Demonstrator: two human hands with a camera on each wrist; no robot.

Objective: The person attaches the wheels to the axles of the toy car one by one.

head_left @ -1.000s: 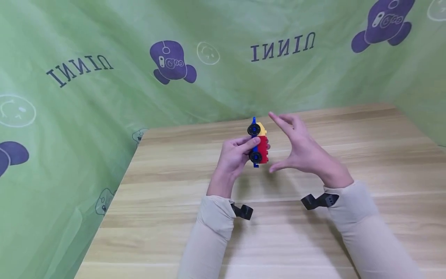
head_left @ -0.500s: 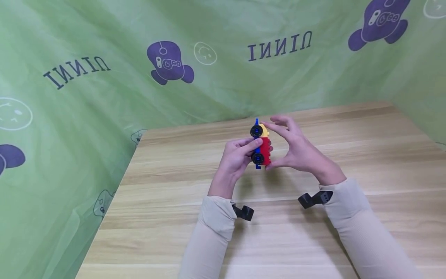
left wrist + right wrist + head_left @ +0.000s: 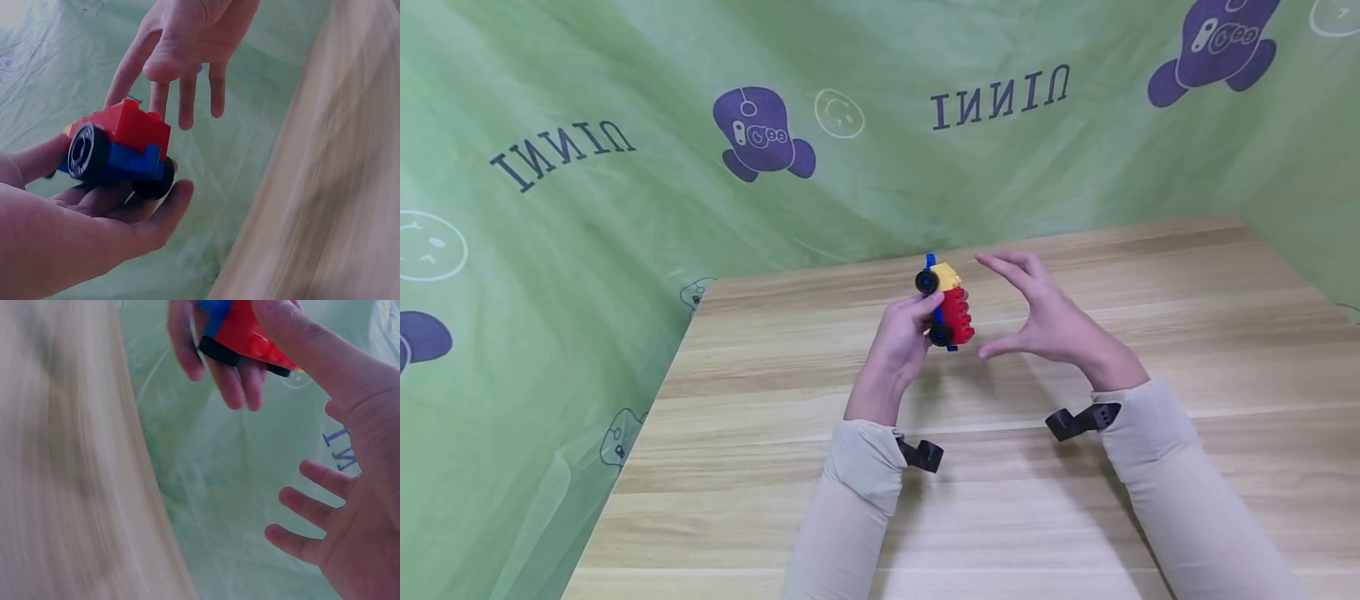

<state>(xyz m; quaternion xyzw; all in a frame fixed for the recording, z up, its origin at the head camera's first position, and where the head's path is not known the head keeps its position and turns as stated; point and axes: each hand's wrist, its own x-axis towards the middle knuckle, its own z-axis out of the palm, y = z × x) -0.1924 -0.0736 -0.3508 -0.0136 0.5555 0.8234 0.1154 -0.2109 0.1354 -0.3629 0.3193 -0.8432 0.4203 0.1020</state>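
A toy car of building blocks (image 3: 957, 315), with red and yellow bricks on a blue base and black wheels, is held above the table by my left hand (image 3: 898, 337). The thumb lies on its wheel side and the other fingers are behind it. In the left wrist view the red block end and blue hitch of the car (image 3: 134, 140) face the camera. My right hand (image 3: 1051, 321) is just to the right, thumb and fingers spread wide and apart from the car. The right wrist view shows that hand (image 3: 369, 506) holding nothing.
The wooden table (image 3: 760, 500) extends under both arms. Behind it hangs a green cloth (image 3: 880, 192) with purple printed figures, meeting the table's back and left edges. A black wrist camera (image 3: 921, 454) sticks out from the left sleeve, another (image 3: 1078, 421) from the right.
The right thumb and fingertips came to the car's two ends half a second ago, then drew back to the right. The car has shifted left and tilted, showing more of its studded top.
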